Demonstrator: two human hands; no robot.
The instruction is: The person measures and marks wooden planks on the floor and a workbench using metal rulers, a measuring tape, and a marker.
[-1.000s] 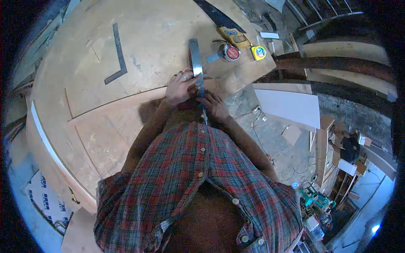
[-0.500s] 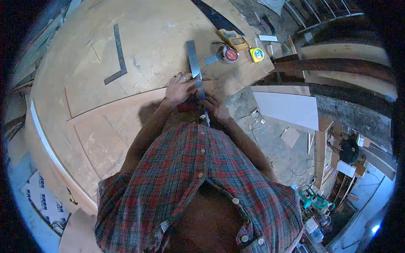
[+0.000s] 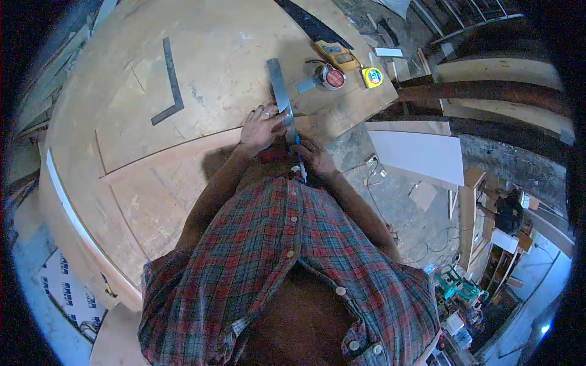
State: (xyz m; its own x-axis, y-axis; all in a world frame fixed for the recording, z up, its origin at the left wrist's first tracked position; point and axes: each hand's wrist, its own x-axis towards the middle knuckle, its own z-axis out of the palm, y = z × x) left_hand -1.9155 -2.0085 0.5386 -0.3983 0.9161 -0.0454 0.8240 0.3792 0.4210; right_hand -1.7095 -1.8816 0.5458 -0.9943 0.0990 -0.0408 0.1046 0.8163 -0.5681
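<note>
A steel ruler [image 3: 278,82] lies lengthwise on the wooden board [image 3: 213,73], running back from close to my shirt. My left hand [image 3: 261,129] holds it down, fingertips across the metal. To the right of the ruler, my right hand [image 3: 316,157] has its fingers curled around a slim blue-and-white pen-like tool [image 3: 297,140] along the ruler's near part. Its exact kind and its tip cannot be made out. Something dark red [image 3: 273,152] shows in shadow below my left hand.
An L-shaped metal square [image 3: 174,79] lies left on the board. Back right are a handsaw [image 3: 332,52] with yellow handle, a round red-faced item [image 3: 333,78] and a yellow tape measure [image 3: 372,77]. A white panel [image 3: 418,155] stands beyond the board's right edge; another person [image 3: 508,213] is far right.
My right hand has shifted very slightly toward me and to the right, and more of the blue tool shows. My left hand and the ruler stay nearly still.
</note>
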